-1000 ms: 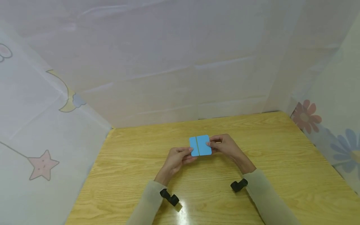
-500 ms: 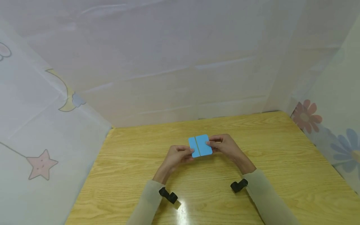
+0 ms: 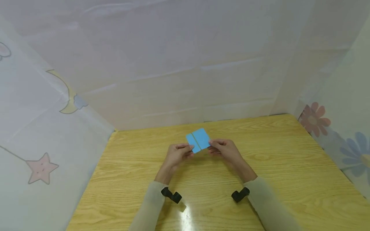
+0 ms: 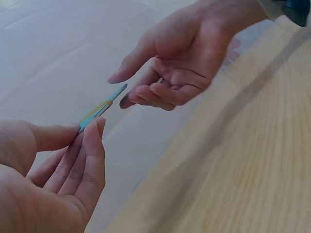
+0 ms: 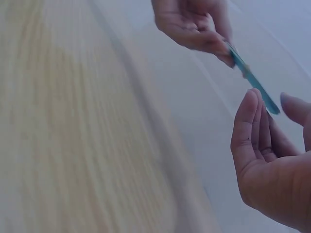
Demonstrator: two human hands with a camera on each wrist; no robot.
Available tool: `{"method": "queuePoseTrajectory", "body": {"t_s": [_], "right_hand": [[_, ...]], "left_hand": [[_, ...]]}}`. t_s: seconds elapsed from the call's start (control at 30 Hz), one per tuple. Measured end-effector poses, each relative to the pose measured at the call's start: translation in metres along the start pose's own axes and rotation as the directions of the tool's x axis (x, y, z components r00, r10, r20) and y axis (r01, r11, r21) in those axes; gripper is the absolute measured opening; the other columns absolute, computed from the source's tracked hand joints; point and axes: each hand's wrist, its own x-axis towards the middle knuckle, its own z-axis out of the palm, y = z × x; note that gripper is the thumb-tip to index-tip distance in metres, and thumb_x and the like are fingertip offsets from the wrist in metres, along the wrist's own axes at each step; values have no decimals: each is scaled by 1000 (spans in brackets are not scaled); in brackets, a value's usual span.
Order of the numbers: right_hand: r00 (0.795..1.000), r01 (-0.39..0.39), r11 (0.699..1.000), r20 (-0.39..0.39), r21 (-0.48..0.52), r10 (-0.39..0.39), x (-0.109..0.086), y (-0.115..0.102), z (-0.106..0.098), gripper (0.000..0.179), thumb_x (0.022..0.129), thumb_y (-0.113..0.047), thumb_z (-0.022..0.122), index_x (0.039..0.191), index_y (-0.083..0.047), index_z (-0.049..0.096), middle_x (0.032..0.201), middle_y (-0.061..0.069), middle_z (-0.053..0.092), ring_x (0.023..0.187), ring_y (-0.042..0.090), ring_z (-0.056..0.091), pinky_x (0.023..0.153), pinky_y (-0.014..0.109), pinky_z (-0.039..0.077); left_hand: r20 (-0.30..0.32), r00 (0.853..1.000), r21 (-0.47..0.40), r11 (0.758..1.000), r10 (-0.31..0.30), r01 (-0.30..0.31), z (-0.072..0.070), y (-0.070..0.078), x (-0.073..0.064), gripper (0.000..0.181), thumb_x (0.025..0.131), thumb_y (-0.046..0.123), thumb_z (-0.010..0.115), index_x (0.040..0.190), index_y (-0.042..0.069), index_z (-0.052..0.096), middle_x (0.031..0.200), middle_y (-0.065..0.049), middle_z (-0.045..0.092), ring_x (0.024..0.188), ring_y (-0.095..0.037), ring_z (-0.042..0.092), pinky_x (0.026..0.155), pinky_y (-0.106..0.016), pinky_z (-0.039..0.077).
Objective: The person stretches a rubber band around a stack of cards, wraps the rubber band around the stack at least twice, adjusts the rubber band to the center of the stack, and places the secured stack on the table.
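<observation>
A small square stack of light blue cards (image 3: 201, 138), with a thin yellow rubber band (image 3: 196, 141) round it, is held above the table. My left hand (image 3: 176, 155) pinches its near left corner between thumb and fingers. In the left wrist view the stack is edge-on, and the left thumb (image 4: 58, 137) presses one face against the fingertips. My right hand (image 3: 226, 152) is at the opposite edge. Its thumb (image 5: 294, 109) and fingers stand apart on either side of the stack's end, with gaps showing in both wrist views. Its fingers are softly bent.
A wood-grain table (image 3: 130, 173) lies beneath both hands. Pale sheeting (image 3: 162, 80) rises behind it, with printed side panels showing a star (image 3: 42, 168) and flowers (image 3: 314, 119). Black wrist-camera mounts (image 3: 171, 195) sit at both light sleeves.
The card stack has turned anticlockwise and shifted left and away in the head view. Both hands moved with it, and the right thumb has slid from the stack's face to its edge.
</observation>
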Motion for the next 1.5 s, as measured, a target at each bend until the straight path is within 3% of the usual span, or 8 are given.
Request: {"method": "queuePoseTrajectory", "body": {"t_s": [0.23, 0.43, 0.63, 0.93, 1.13, 1.5], "right_hand": [[1000, -16, 996, 19, 93, 15, -6, 10, 24, 33, 103, -24, 70, 119, 6, 73, 94, 0, 79, 91, 16, 77, 92, 39, 64], [995, -49, 964, -67, 261, 69, -12, 12, 38, 42, 103, -11, 69, 136, 13, 62, 103, 5, 82, 106, 24, 79, 95, 38, 63], [978, -83, 913, -143, 398, 152, -15, 15, 49, 45, 104, -8, 66, 144, 9, 57, 111, 7, 81, 119, 27, 74, 99, 37, 61], [967, -83, 870, -170, 486, 187, -18, 23, 59, 44, 104, -6, 65, 144, 10, 56, 113, 10, 81, 103, 16, 79, 96, 30, 62], [949, -77, 831, -215, 551, 230, -19, 24, 63, 42, 102, -4, 66, 142, 9, 59, 109, 8, 81, 102, 17, 79, 97, 31, 62], [942, -46, 846, -259, 531, 214, -20, 24, 64, 40, 103, -3, 65, 141, 8, 60, 114, 3, 79, 111, 16, 75, 105, 32, 58]], "left_hand": [[-55, 998, -78, 997, 8, -12, 0, 10, 2, 6, 97, 5, 75, 97, 0, 78, 79, -4, 78, 69, -11, 76, 71, -25, 64], [-52, 999, -57, 998, -6, 3, 2, 9, 4, 13, 97, 9, 76, 104, -2, 78, 83, -3, 79, 73, -12, 77, 83, -33, 66], [-69, 997, -43, 999, -21, 18, 3, 7, 6, 22, 96, 10, 77, 111, -5, 76, 84, -3, 79, 74, -12, 77, 90, -38, 65], [-46, 999, 24, 1000, -13, 14, 2, -3, 5, 26, 97, 13, 77, 116, -5, 76, 89, -2, 80, 77, -11, 78, 74, -25, 64], [-34, 999, 8, 1000, -4, 4, 4, -8, 6, 26, 98, 10, 75, 117, -7, 76, 89, -5, 80, 78, -11, 78, 79, -28, 65], [-28, 1000, 34, 999, 1, 0, 9, -8, 8, 23, 98, 10, 76, 114, -6, 77, 89, -4, 80, 78, -11, 78, 88, -38, 65]]}}
